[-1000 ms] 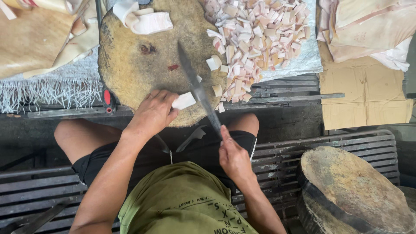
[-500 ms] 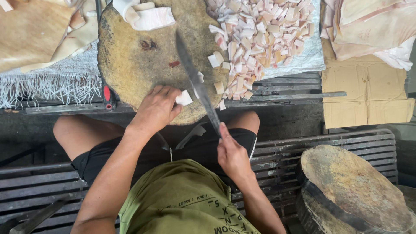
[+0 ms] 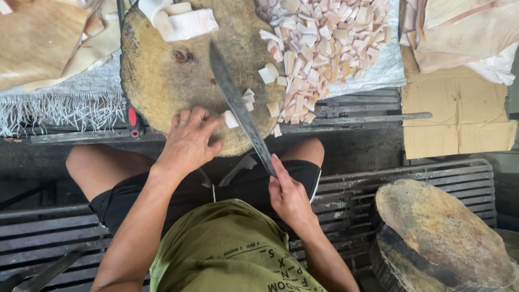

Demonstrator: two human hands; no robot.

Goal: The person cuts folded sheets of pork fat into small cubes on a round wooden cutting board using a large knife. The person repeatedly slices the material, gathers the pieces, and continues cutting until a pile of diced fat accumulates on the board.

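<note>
My right hand point(image 3: 287, 193) grips the handle of a long dark knife point(image 3: 238, 105) whose blade lies across a round wooden chopping block point(image 3: 162, 81). My left hand point(image 3: 190, 139) rests on the near edge of the block, fingertips pinching a small pale strip point(image 3: 231, 119) against the blade. Cut pale cubes point(image 3: 273, 73) lie just right of the blade. A folded pale slab point(image 3: 184, 21) sits at the far side of the block.
A heap of cut pale pieces point(image 3: 330, 38) lies on a white sheet at upper right. Large tan sheets point(image 3: 43, 38) lie upper left, cardboard point(image 3: 454, 113) at right. A second round block point(image 3: 438, 232) stands lower right on a slatted bench.
The blade has stayed across the block while my left hand keeps feeding the strip; a few more cut pieces lie right of the blade. The view has shifted slightly.
</note>
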